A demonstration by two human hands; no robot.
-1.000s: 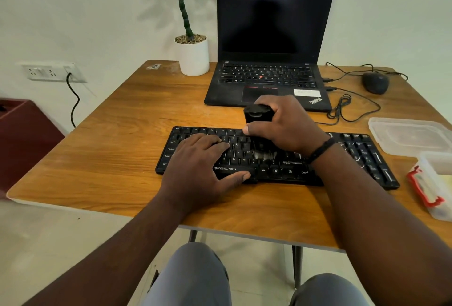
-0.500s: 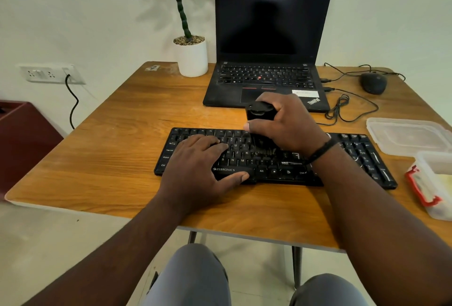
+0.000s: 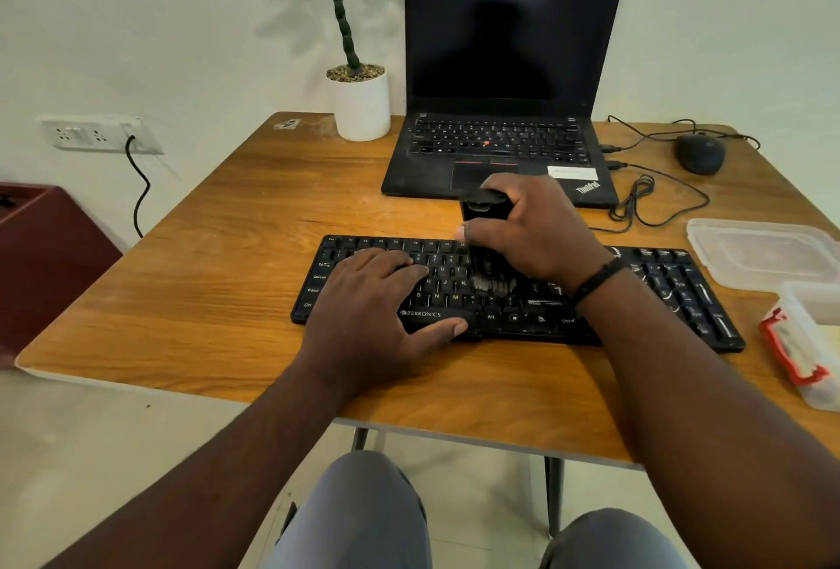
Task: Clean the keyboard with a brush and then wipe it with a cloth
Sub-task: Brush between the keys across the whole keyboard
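**Brush working the middle of the keyboard**

The right hand (image 3: 532, 232) is gripping a black brush (image 3: 484, 223) upright, its pale bristles touching the middle keys of the black keyboard (image 3: 672, 286), which is lying across the wooden table (image 3: 218, 259). The left hand (image 3: 377, 309) is resting flat on the keyboard's left half, fingers straight, thumb along the front edge. Behind, an open laptop (image 3: 509, 68) is standing beside a potted plant (image 3: 359, 100). A mouse (image 3: 700, 153) and its looped cable are lying to the right, near a clear plastic lid (image 3: 763, 255) and a container (image 3: 813, 341).
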